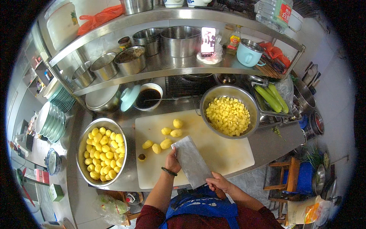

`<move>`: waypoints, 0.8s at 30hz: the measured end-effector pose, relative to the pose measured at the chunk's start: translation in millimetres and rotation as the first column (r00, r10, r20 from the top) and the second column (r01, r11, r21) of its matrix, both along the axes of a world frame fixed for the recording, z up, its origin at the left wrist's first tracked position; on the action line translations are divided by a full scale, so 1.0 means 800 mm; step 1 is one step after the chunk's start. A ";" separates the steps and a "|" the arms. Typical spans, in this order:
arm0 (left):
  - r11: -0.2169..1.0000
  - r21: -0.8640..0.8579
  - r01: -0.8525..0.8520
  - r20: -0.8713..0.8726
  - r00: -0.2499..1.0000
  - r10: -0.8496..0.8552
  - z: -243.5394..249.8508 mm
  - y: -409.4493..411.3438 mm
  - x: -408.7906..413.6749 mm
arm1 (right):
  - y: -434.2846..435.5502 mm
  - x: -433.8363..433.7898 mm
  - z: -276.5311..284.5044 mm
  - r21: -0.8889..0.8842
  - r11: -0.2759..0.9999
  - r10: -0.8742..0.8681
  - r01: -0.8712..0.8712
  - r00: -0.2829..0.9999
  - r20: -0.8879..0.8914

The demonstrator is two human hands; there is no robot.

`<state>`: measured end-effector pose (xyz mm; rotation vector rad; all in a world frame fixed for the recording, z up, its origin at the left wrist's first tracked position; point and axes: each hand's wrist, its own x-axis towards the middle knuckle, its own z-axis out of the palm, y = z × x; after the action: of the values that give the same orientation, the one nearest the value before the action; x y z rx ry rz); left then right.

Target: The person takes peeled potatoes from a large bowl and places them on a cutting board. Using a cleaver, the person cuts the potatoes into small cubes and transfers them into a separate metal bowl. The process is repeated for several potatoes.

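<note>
A broad cleaver (194, 161) is held flat-side up over the near part of a white cutting board (228, 157). My right hand (218, 182) grips its wooden handle (220, 193). At the blade's left edge is my left hand (173, 161), touching it, with some fingers hidden behind the steel. Several peeled potatoes (165, 143) lie on the board beyond that hand. A dark-topped round piece (142, 157) rests by the board's left side. Diced potato (228, 116) partly fills a steel basin (254, 128) at the board's far right corner.
Whole peeled potatoes (104, 154) fill another steel basin (80, 160) on the left. Behind the board stand a bowl of dark liquid (148, 97) and a tray of green vegetables (268, 97). A steel shelf (183, 71) crosses above, holding pots and a propped phone (208, 41).
</note>
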<state>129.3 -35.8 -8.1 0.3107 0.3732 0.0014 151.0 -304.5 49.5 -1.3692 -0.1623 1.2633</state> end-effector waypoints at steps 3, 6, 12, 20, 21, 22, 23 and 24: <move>0.996 0.079 -0.040 0.017 0.999 0.039 -0.050 0.013 -0.005 | 0.000 0.000 -0.007 -0.008 0.999 -0.042 0.042 0.999 0.028; 0.946 0.277 -0.168 -0.028 0.983 0.183 -0.056 0.015 -0.027 | -0.011 0.007 -0.011 -0.055 0.992 -0.108 0.115 0.988 0.113; -0.074 0.997 -0.001 0.032 0.909 0.416 -0.053 0.001 -0.090 | -0.047 0.014 -0.051 -0.185 0.977 -0.044 0.102 0.955 0.294; -0.614 0.742 0.270 -0.156 0.960 0.233 -0.021 -0.025 -0.076 | -0.015 -0.011 -0.079 -0.177 0.984 0.035 -0.005 0.986 0.166; -0.633 0.733 0.249 -0.143 0.966 0.215 -0.021 -0.025 -0.072 | -0.007 -0.016 -0.085 -0.186 0.981 0.083 -0.050 0.982 0.171; -0.625 0.749 0.221 -0.117 0.972 0.204 -0.026 -0.025 -0.067 | 0.000 -0.022 -0.091 -0.172 0.983 0.088 -0.063 0.986 0.142; -0.607 0.763 0.223 -0.119 0.971 0.208 -0.028 -0.025 -0.065 | 0.012 -0.029 -0.088 -0.157 0.985 0.094 -0.076 0.990 0.109; -0.591 0.774 0.228 -0.120 0.969 0.217 -0.027 -0.025 -0.065 | 0.020 -0.034 -0.098 -0.128 0.986 0.116 -0.102 0.988 0.106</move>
<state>77.4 -56.1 -29.4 2.5270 0.5407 0.3778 124.2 -288.7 -28.9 -1.5570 -0.2449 1.3044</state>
